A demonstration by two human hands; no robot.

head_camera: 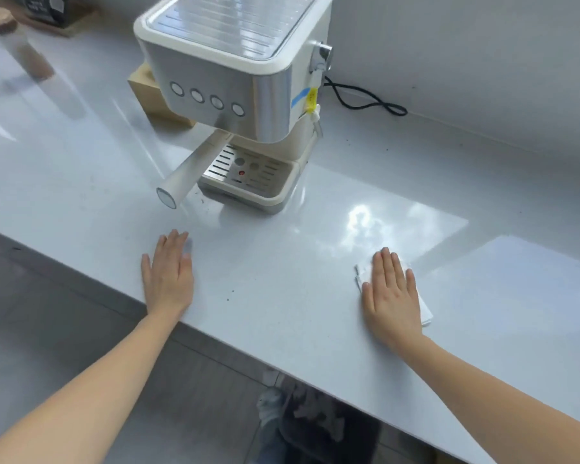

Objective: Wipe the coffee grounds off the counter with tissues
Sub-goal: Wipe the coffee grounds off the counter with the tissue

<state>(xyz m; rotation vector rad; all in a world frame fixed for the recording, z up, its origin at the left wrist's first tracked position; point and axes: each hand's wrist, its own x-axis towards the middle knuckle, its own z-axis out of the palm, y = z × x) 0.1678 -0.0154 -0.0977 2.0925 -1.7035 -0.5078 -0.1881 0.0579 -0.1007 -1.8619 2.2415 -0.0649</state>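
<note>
Head camera looks down on a grey counter [282, 296]. The right hand [390, 296] lies flat with straight fingers, pressing a folded white tissue [364, 272] near the front edge. Its long axis seems to run with the fingers, toward the wall, though the hand hides most of it. The left hand [168, 279] rests flat and empty on the counter. Dark coffee grounds [227, 299] speck the surface between the hands, in front of the coffee machine [228, 61].

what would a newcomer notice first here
A cream and steel coffee machine stands at the back of the grey counter. Near the front edge the right hand presses flat on a white tissue, and the left hand lies flat on the counter, with a few dark specks between them.
</note>
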